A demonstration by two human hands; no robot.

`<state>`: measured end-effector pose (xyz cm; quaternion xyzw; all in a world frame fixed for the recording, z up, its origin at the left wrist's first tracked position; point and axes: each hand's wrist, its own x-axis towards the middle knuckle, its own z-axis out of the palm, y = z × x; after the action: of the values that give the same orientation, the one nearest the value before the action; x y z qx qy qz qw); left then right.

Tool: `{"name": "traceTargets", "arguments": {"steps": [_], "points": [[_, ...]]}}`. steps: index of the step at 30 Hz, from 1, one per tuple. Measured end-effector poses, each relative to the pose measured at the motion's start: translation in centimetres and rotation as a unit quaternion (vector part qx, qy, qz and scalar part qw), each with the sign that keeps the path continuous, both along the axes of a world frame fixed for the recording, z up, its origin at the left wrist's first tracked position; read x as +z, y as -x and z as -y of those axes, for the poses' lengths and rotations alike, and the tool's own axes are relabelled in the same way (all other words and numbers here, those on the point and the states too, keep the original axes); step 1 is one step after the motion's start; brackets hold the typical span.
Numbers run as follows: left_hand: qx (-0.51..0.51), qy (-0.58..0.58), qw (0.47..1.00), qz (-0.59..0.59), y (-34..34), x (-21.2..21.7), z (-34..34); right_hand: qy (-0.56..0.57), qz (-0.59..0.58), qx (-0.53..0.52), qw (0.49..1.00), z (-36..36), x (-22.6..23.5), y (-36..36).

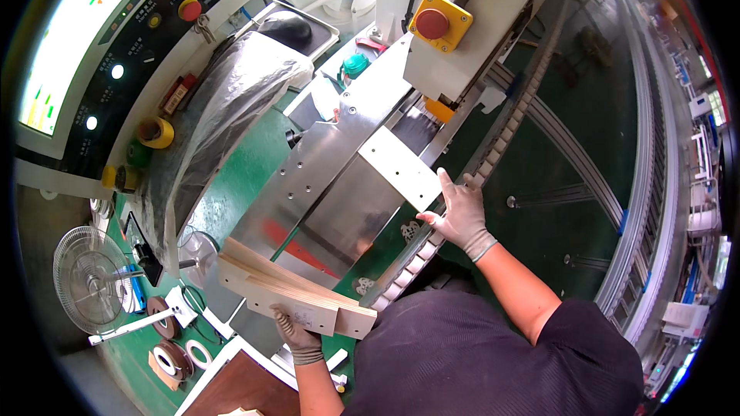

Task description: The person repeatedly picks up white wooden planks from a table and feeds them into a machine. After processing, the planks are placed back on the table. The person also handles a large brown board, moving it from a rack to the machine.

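My right hand (465,214), in a pale glove, has its thumb and fingers spread against the near end of a white board (399,168). That flat board has several small holes and lies on the metal bed (339,223) of a machine. My left hand (295,336), gloved too, grips the lower edge of a pale drilled board (289,304), fingers on its face. Behind it, more pale boards (270,270) with layered edges lean together in a stack beside the bed. The fingertips behind the held board are hidden.
A roller rail (412,263) runs along the bed's near side. A yellow box with a red stop button (432,24) hangs on the machine head. At left are a control panel (116,69), a plastic-covered part (231,92), a fan (92,280) and tape rolls (171,360).
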<state>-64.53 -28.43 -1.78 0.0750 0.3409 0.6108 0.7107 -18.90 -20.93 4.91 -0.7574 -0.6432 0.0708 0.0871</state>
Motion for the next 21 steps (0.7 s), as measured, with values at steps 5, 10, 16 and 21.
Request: {"name": "traceTargets", "arguments": {"steps": [5, 10, 16, 21], "points": [[-0.003, 0.01, 1.0, -0.01, 0.3, -0.2, 0.1, -0.061, -0.012, 0.018, 0.998, -0.5, -1.5, -1.8], [-0.006, 0.015, 1.0, -0.015, 0.0, 0.5, -0.5, -0.055, 0.075, -0.026, 0.995, -0.8, -0.8, 0.5], [0.004, 0.025, 0.991, -0.128, -1.1, 1.4, -0.7, -0.008, -0.095, -0.12, 0.988, -2.6, -1.0, 0.7], [-0.004, 0.03, 0.991, -0.128, -1.2, 2.3, -0.8, -0.03, -0.163, -0.131, 0.977, -3.2, -1.0, -0.5]]}}
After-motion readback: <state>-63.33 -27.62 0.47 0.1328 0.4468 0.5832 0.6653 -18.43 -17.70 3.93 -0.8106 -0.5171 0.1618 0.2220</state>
